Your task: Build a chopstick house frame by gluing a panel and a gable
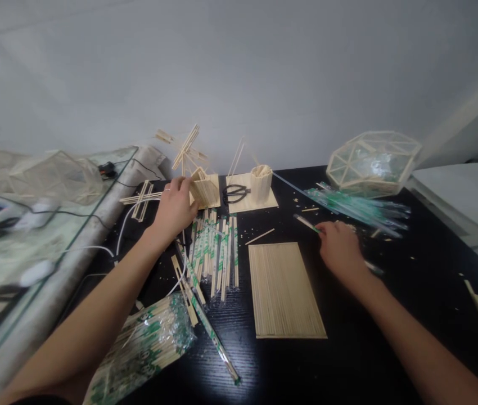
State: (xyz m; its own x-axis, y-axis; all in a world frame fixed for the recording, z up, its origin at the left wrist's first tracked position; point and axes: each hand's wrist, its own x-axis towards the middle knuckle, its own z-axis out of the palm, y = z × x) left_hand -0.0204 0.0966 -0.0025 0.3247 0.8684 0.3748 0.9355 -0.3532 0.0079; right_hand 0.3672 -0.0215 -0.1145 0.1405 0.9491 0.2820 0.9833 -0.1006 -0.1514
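Observation:
My left hand (175, 207) reaches to the back of the table, its fingers curled around the near side of a small stick-built windmill model (207, 191). Crossed stick blades (186, 147) rise above that model. My right hand (340, 247) is closed around a slim pale rod (305, 223) with a touch of green; its exact kind is unclear. Between my hands lies a flat panel of joined sticks (285, 292). One loose stick (260, 236) rests just beyond it. Paper-wrapped chopsticks (217, 253) are spread left of the panel.
Black-handled scissors (237, 193) lie beside a round stick cup (261, 183) on a base. A packed bag of chopsticks (146, 343) sits front left, near white cables (116, 247). Empty wrappers (357, 208) and a faceted stick frame (374, 163) stand back right.

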